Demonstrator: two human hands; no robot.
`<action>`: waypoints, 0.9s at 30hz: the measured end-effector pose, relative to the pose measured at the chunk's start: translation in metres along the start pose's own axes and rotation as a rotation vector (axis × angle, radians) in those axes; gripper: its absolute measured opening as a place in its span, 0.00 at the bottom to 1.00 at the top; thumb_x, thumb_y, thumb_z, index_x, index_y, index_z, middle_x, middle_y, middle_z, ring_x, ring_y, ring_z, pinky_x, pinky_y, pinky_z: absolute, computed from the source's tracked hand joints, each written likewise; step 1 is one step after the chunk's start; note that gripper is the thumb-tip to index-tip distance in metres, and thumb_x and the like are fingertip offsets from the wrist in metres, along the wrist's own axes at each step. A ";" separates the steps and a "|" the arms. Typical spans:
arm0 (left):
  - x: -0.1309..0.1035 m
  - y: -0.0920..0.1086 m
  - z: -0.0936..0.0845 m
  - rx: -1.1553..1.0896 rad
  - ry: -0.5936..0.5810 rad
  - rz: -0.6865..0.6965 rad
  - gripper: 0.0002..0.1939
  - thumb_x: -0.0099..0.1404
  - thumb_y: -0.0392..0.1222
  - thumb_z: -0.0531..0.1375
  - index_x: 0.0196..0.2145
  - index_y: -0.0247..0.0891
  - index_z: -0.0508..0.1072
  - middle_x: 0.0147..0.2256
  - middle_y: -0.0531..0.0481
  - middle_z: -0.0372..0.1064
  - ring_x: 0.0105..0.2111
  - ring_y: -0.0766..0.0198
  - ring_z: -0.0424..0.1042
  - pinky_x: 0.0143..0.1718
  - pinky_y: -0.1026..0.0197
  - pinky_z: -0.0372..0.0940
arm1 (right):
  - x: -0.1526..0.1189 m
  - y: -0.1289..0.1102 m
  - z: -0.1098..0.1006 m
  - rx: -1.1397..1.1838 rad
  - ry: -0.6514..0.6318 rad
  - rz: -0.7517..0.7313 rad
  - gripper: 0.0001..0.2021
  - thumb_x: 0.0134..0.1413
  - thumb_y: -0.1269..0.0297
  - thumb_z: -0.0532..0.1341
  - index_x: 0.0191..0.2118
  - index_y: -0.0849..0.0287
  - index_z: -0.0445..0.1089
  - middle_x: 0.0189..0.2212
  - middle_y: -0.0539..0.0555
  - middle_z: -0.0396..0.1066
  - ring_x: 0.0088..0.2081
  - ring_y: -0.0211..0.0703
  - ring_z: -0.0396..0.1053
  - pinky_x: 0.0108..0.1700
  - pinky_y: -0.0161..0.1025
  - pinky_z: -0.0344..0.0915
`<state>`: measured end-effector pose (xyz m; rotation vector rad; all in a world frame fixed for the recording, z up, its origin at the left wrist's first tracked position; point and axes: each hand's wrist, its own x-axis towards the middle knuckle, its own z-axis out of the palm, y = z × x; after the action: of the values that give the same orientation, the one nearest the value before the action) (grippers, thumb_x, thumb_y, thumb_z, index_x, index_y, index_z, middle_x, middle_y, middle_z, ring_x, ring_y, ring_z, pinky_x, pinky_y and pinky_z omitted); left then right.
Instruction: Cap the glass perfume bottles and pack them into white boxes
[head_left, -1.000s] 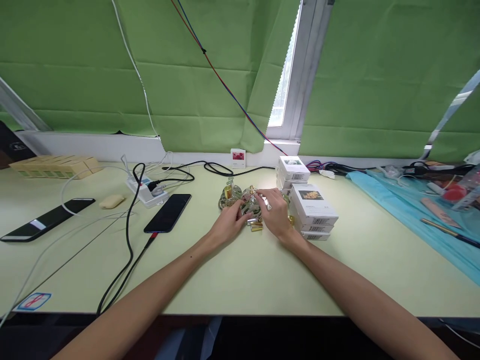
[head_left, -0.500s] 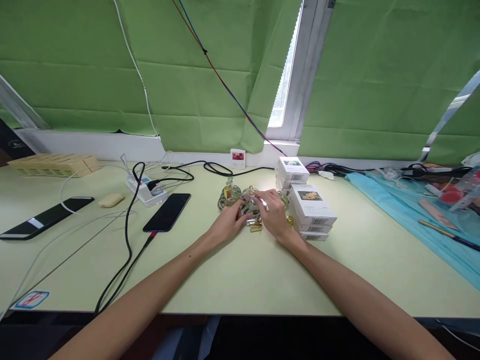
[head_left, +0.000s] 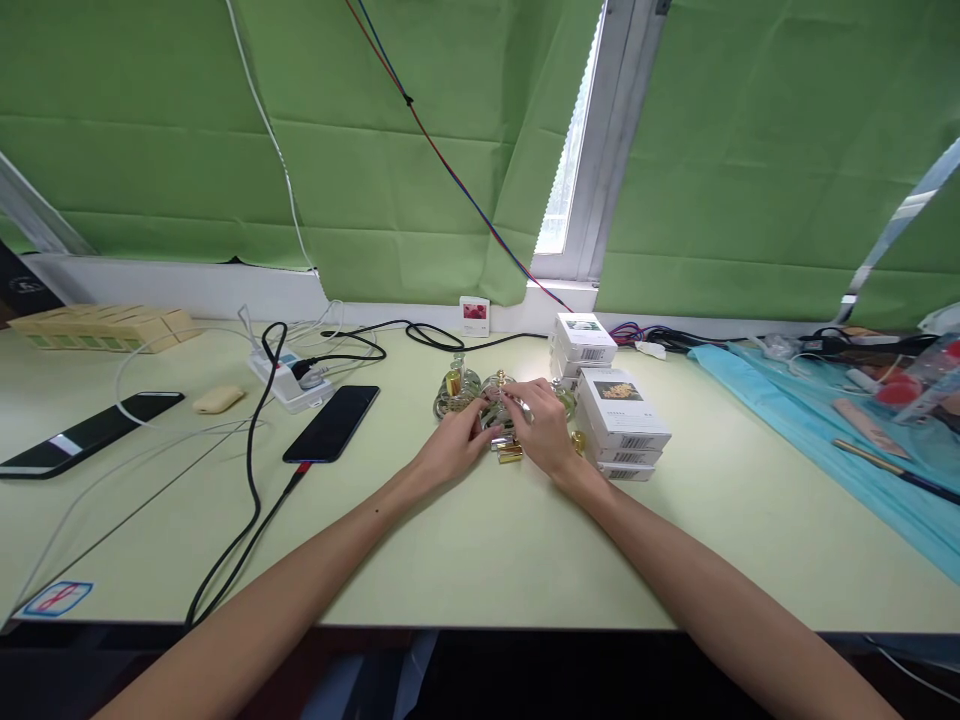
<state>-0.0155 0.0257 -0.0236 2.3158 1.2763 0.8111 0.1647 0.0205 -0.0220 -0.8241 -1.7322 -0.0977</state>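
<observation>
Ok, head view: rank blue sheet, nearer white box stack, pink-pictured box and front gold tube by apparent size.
Largest to smallest:
Blue sheet
Nearer white box stack
Pink-pictured box
Front gold tube

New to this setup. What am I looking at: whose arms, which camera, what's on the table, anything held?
No machine here: just a person's bare left hand and right hand. The one view comes from a camera worn on that person's head, looking forward and down.

On the pale table, glass bottles cluster by the hands, with gold-coloured pieces in front. Stacked white boxes stand to the right; a dark phone lies to the left.

The left hand is at the bottles. Something shiny shows at the right hand, too small to identify or to call gripped.
</observation>
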 end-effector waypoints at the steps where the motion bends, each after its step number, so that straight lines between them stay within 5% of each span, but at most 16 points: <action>1: 0.000 0.000 0.000 0.001 0.001 0.001 0.18 0.71 0.54 0.56 0.48 0.38 0.69 0.26 0.54 0.67 0.25 0.62 0.65 0.28 0.60 0.55 | 0.000 0.000 0.000 0.006 0.001 0.000 0.08 0.67 0.70 0.59 0.42 0.55 0.75 0.38 0.54 0.79 0.40 0.47 0.71 0.43 0.46 0.71; 27: -0.001 0.004 -0.002 0.000 -0.004 0.003 0.17 0.71 0.53 0.56 0.48 0.38 0.69 0.26 0.54 0.68 0.25 0.62 0.66 0.28 0.61 0.55 | -0.001 0.002 0.000 0.028 -0.016 0.033 0.10 0.68 0.68 0.59 0.46 0.53 0.78 0.40 0.54 0.81 0.41 0.48 0.72 0.44 0.47 0.72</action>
<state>-0.0146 0.0233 -0.0200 2.3187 1.2723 0.8071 0.1659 0.0213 -0.0232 -0.8351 -1.7309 -0.0445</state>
